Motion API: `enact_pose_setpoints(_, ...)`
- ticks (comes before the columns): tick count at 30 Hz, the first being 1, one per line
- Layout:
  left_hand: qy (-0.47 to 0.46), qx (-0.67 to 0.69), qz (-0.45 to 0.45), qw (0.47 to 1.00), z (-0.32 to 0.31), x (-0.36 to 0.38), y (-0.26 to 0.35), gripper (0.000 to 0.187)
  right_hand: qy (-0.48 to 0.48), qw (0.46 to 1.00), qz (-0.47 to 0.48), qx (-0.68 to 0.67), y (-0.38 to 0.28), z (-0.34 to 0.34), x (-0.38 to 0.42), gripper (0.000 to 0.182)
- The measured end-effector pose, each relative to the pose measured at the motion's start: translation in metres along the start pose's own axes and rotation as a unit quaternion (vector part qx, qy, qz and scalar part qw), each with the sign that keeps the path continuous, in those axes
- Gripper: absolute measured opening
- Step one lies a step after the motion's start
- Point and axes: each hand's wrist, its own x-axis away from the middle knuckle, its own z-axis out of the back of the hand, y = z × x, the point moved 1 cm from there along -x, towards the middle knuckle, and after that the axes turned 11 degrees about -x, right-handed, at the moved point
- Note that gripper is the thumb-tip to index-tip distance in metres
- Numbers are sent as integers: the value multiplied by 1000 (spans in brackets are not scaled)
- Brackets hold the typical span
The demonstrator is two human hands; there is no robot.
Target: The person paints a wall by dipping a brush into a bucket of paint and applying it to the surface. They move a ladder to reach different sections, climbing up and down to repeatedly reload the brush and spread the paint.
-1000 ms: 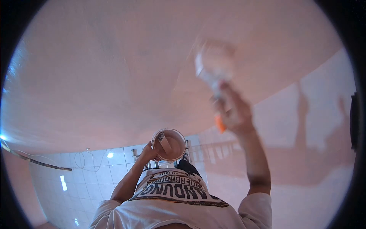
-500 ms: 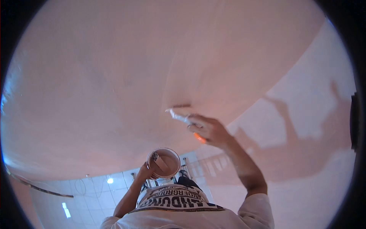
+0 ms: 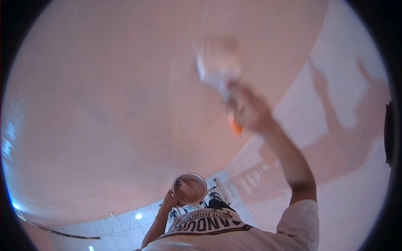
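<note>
My right hand (image 3: 251, 109), blurred by motion, is closed round the orange handle of a wide paintbrush (image 3: 217, 67). The brush's broad pale head is raised against the pinkish wall surface (image 3: 125, 92), its bristle end smeared in the picture. Low in the view, my left hand (image 3: 171, 201) grips a round bucket (image 3: 204, 184) at its near left side, in front of my shirt. Pinkish paint (image 3: 198, 187) fills part of the bucket, and a flat strip (image 3: 188, 191) slants into it.
A paler wall (image 3: 289, 167) adjoins on the right, carrying shadows of an arm and a ladder-like shape. White floor tiles (image 3: 125, 221) show far below, near metal bars (image 3: 220, 188) by my feet. A dark strip (image 3: 75, 235) and thin wires lie at lower left.
My right hand has swept the brush upward and slightly right, turning its broad face into view. The bucket and my left hand appear lower and further right as the view shifts.
</note>
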Motion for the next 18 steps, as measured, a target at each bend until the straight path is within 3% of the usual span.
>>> enact_pose_setpoints(2,12,-8,4,1000,-4,1,5,44,-154,966,153,139,-2,-34,87,21)
enact_pose_setpoints(4,16,-15,8,1000,-3,2,2,45,-296,935,166,103,-10,-51,133,17)
enact_pose_setpoints(5,17,-19,11,1000,-1,7,8,43,-296,943,130,81,-7,-53,140,15)
enact_pose_setpoints(9,-7,-40,7,999,0,3,12,45,-263,965,16,2,1,-29,104,13)
enact_pose_setpoints(12,-17,-71,1,997,4,10,18,48,-193,961,161,114,2,34,22,26)
enact_pose_setpoints(14,-18,-70,-7,997,3,11,22,48,-60,996,24,54,-13,71,-37,27)
enact_pose_setpoints(16,-25,-53,-16,998,4,7,13,48,9,991,22,129,-12,103,-79,26)
enact_pose_setpoints(18,-3,-64,4,998,0,16,19,49,1,952,146,270,1,114,-87,27)
